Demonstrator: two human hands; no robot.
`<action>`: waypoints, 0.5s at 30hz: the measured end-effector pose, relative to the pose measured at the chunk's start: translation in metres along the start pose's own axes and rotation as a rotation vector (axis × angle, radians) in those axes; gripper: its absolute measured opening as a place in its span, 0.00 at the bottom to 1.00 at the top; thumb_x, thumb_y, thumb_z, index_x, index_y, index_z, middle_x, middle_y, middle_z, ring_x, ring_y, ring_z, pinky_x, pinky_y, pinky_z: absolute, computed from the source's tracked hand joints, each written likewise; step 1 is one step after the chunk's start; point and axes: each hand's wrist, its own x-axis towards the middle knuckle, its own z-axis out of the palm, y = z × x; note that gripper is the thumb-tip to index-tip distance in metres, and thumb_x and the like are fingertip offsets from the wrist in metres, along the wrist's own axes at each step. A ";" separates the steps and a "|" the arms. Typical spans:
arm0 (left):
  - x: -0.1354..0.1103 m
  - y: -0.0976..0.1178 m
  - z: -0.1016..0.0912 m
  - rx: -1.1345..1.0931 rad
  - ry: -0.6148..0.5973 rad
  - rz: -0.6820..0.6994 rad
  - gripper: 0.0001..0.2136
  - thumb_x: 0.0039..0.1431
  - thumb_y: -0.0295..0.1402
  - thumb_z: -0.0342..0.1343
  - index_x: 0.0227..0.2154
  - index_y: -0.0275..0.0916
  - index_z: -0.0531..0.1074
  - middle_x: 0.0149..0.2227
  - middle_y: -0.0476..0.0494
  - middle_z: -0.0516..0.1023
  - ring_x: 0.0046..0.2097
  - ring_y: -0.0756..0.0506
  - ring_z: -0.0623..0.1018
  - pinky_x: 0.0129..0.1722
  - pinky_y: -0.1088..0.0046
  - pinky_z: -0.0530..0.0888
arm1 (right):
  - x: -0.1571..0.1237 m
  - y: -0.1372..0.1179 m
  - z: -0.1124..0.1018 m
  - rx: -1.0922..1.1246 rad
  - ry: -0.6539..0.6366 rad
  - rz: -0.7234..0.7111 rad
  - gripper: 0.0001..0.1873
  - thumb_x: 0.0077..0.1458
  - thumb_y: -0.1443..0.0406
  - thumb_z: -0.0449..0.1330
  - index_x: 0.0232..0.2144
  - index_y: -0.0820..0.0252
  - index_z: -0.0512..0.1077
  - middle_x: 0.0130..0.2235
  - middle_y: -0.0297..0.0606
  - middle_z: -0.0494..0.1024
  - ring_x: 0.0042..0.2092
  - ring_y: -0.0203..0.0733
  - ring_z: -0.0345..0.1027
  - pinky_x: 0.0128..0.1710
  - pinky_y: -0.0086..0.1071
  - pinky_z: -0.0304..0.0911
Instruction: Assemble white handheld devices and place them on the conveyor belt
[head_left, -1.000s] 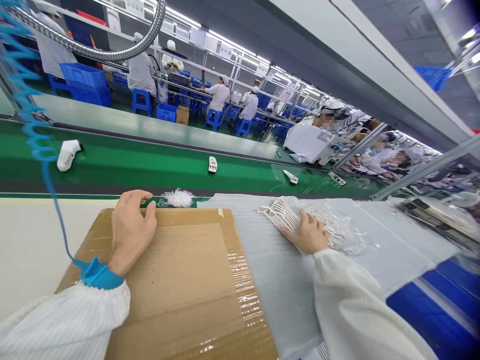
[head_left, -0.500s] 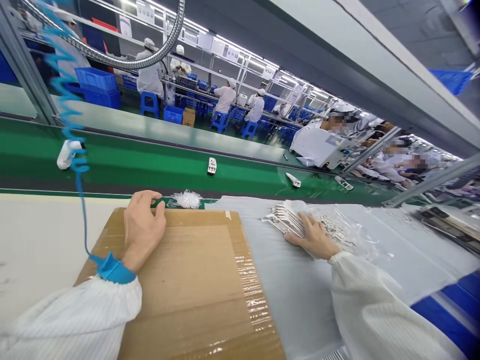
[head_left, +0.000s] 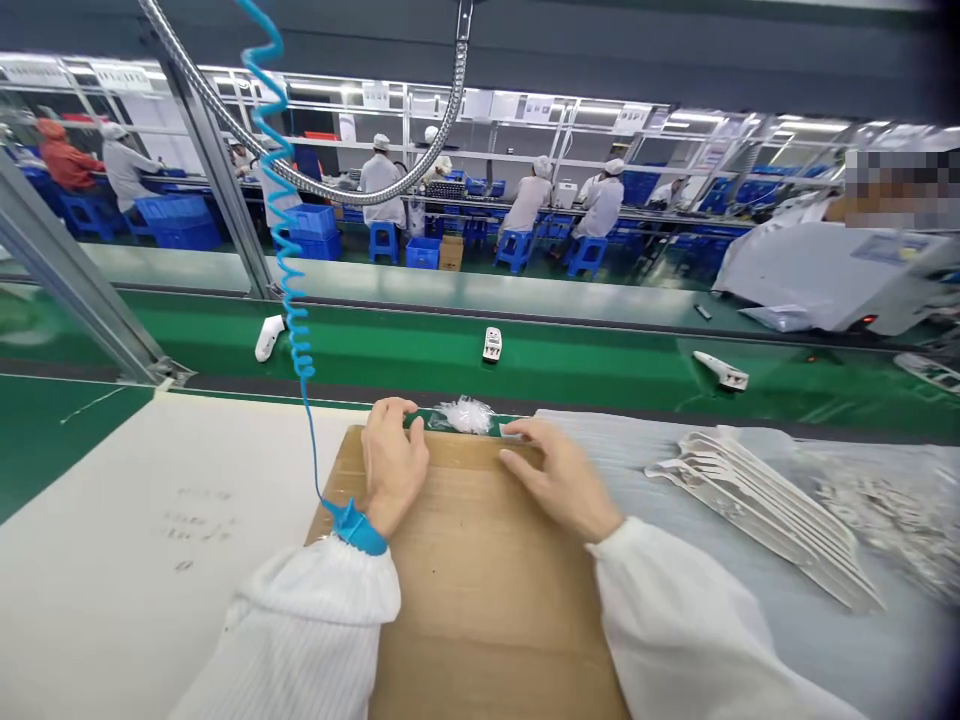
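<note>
Left hand, right hand on cardboard

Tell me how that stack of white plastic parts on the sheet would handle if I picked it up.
The stack probably feels light for its size, since the parts look like thin molded plastic. They lie fanned rather than bound, so they would likely slide apart if pushed across the sheet. Their slim ribs might flex or snap under rough handling.

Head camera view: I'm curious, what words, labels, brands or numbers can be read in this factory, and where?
Nothing here can be read.
Signs on the far rack: too small.
Handwritten marks on the white bench top: too blurred.
Label on the white machine: too blurred.
</note>
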 end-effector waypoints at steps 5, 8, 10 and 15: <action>-0.002 0.003 -0.003 0.039 -0.155 0.212 0.13 0.65 0.31 0.51 0.50 0.38 0.72 0.57 0.35 0.74 0.60 0.38 0.72 0.60 0.56 0.67 | 0.001 -0.006 0.046 -0.078 0.084 -0.051 0.11 0.65 0.61 0.52 0.42 0.56 0.73 0.48 0.42 0.79 0.49 0.52 0.68 0.50 0.48 0.61; -0.006 0.012 0.001 0.127 -0.428 0.339 0.18 0.69 0.32 0.45 0.58 0.41 0.69 0.63 0.39 0.71 0.63 0.39 0.69 0.62 0.54 0.64 | 0.002 0.001 0.044 -0.002 0.054 -0.096 0.10 0.65 0.62 0.52 0.42 0.56 0.73 0.47 0.42 0.79 0.49 0.51 0.68 0.51 0.46 0.61; -0.001 0.018 0.002 0.200 -0.513 0.298 0.19 0.70 0.32 0.42 0.58 0.42 0.71 0.61 0.40 0.74 0.61 0.37 0.72 0.61 0.51 0.64 | 0.002 0.004 0.043 0.023 0.072 -0.096 0.11 0.65 0.61 0.53 0.45 0.57 0.73 0.49 0.43 0.78 0.50 0.52 0.68 0.52 0.47 0.61; 0.054 0.011 -0.014 -0.016 -0.799 0.150 0.14 0.66 0.40 0.51 0.43 0.45 0.81 0.52 0.43 0.81 0.54 0.40 0.78 0.57 0.62 0.70 | -0.001 0.005 0.045 0.061 0.114 -0.113 0.14 0.64 0.63 0.54 0.50 0.57 0.71 0.52 0.44 0.77 0.52 0.54 0.66 0.51 0.49 0.62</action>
